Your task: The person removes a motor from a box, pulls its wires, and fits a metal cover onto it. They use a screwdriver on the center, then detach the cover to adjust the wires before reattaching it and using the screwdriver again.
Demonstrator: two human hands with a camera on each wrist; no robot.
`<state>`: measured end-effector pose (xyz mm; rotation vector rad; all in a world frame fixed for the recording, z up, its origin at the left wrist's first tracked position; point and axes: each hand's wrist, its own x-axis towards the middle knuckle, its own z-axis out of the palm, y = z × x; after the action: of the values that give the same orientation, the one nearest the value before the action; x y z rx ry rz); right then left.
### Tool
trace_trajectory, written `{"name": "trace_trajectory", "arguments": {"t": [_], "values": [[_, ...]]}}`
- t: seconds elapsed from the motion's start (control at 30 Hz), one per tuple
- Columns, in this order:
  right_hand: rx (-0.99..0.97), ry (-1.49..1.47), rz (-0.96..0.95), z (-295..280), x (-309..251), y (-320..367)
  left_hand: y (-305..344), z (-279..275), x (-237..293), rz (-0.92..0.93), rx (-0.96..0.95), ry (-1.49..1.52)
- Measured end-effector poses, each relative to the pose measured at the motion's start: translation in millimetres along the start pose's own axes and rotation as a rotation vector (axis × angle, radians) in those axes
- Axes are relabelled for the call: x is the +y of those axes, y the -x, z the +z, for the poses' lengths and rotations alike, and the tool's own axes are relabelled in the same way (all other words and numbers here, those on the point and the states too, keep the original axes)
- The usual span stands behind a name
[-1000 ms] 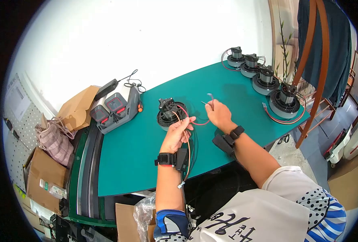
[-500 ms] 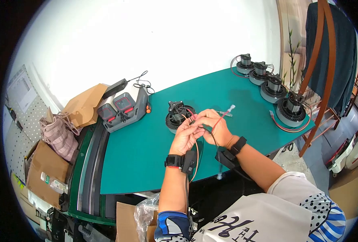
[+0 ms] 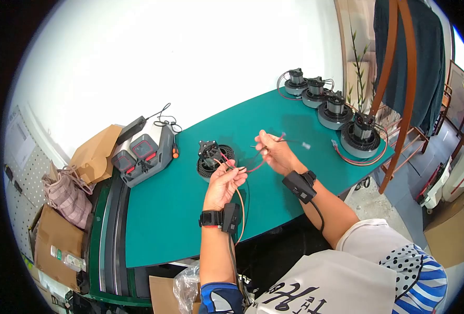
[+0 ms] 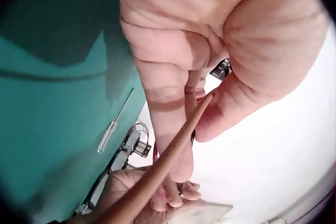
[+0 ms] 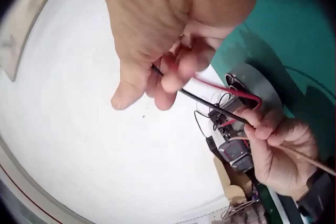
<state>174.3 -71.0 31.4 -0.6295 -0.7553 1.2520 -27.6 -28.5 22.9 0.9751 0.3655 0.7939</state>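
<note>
My left hand point(image 3: 224, 186) pinches wires just in front of a black motor point(image 3: 209, 159) on the green table. A brown wire point(image 5: 310, 161) trails from that hand. Farther right, my right hand point(image 3: 276, 152) is raised above the table, its curled fingers gripping a black wire point(image 5: 210, 103) and a red wire point(image 5: 226, 88). Both wires span the gap between the hands, the black one fairly straight and the red one bent. A blurred clear connector point(image 3: 306, 145) sticks out beyond the right hand. The wire ends inside the fingers are hidden.
Several similar motors point(image 3: 360, 137) with wires line the table's right side. At the left stand a grey-and-white device point(image 3: 145, 152) and an opened cardboard box point(image 3: 97, 152). A clear-handled screwdriver point(image 4: 108, 136) lies on the green tabletop point(image 3: 164, 225).
My hands came together around the wires, then separated again. The right hand is now up and away from the left, with black and red wires between them. The head view has also shifted.
</note>
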Motion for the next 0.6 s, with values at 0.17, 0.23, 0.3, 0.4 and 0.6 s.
{"name": "trace_trajectory", "arguments": {"t": [0.17,0.23,0.3,0.4,0.6], "values": [[-0.129,-0.109,-0.069,12,-11,9,0,1,-2,-0.003,0.030,0.009],[-0.157,-0.134,-0.070,11,-9,8,1,1,-2,0.002,0.073,-0.039],[-0.157,-0.036,-0.104,7,-4,2,0,-2,0,-0.008,0.064,-0.036],[-0.075,0.104,-0.113,6,-3,2,2,-1,0,-0.019,0.098,-0.064],[-0.112,0.025,-0.178,8,-1,4,8,13,4,-0.007,0.149,-0.137]]}}
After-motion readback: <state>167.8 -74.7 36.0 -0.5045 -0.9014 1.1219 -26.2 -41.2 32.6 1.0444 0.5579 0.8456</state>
